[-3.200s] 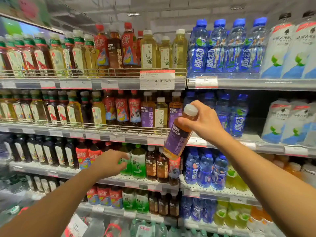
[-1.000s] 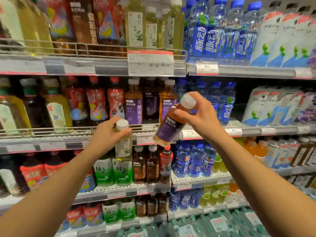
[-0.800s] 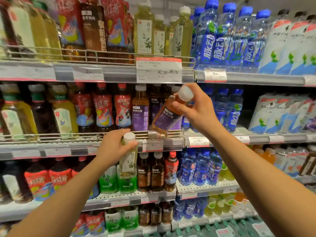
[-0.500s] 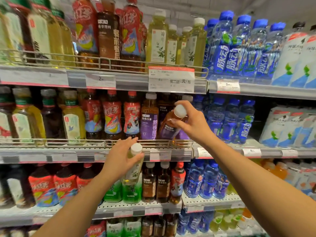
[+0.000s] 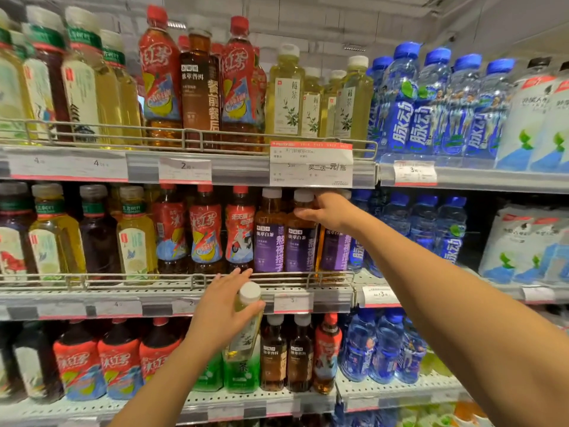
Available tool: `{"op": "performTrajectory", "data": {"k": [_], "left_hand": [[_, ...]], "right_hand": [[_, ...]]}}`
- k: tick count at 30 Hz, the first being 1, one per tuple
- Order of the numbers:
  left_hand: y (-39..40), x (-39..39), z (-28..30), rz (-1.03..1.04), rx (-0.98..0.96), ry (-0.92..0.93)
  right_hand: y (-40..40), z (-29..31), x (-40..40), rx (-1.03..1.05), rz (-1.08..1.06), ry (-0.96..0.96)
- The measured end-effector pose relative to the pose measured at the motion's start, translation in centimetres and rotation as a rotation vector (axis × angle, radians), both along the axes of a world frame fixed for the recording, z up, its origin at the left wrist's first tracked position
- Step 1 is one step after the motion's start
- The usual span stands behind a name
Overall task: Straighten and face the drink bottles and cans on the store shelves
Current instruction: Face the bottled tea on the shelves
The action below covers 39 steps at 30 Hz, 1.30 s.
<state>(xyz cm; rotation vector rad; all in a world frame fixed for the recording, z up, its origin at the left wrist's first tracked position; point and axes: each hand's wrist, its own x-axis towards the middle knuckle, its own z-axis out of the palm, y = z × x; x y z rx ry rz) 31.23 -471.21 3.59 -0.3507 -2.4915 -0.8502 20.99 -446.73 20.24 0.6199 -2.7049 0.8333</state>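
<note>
Purple-label tea bottle upright mid-frame on middle shelf, label forward, between two matching bottles. Right hand curled round its neck, seating it. Left hand lower centre, gripping pale-yellow tea bottle, tilted, off-shelf. Likely next: release purple, lift yellow to matching row on top shelf, upper centre.

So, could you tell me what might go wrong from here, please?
Two risks, I think. The right hand holds the purple-label bottle by its neck, tight between neighbours at the wire rail; a push could topple one. The left hand holds the pale tea bottle tilted in front of the shelf edge, with some fingers straight; that loose grip could let it slip.
</note>
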Motion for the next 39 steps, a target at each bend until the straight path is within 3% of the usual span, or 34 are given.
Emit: {"op": "performTrajectory", "data": {"k": [4,9,12,19,24,33,37,39], "left_hand": [[-0.1,-0.3,0.1,0.023,-0.012,-0.041],[-0.4,-0.8,-0.3,0.036,-0.012,-0.095],[-0.1,-0.5,0.1,0.025,-0.015,-0.083],[-0.2,-0.8,-0.4,0.052,-0.025,-0.107],[-0.1,-0.9,-0.2,0.046,-0.043,-0.104],[-0.3,-1.2,-0.4,0.064,-0.033,-0.129],[0.0,-1.1,-0.2,0.068,-0.056,-0.094],[0.0,-1.0,-0.2,0.061,-0.061,-0.086]], "right_hand": [[0.1,-0.2,-0.6,0.019,-0.027,-0.015],[0.5,-1.8,0.0,-0.133,-0.049,0.195],[0.7,-2.3,0.0,-0.115,-0.08,0.32],[0.8,-0.2,-0.7,-0.069,-0.021,0.188],[0.8,0.5,-0.7,-0.231,0.077,0.017],[1.2,-1.9,0.2,0.155,-0.095,0.488],[2.5,-4.2,2.4,0.021,-0.079,0.721],[3.7,-5.9,3.3,-0.125,-0.184,0.792]]}}
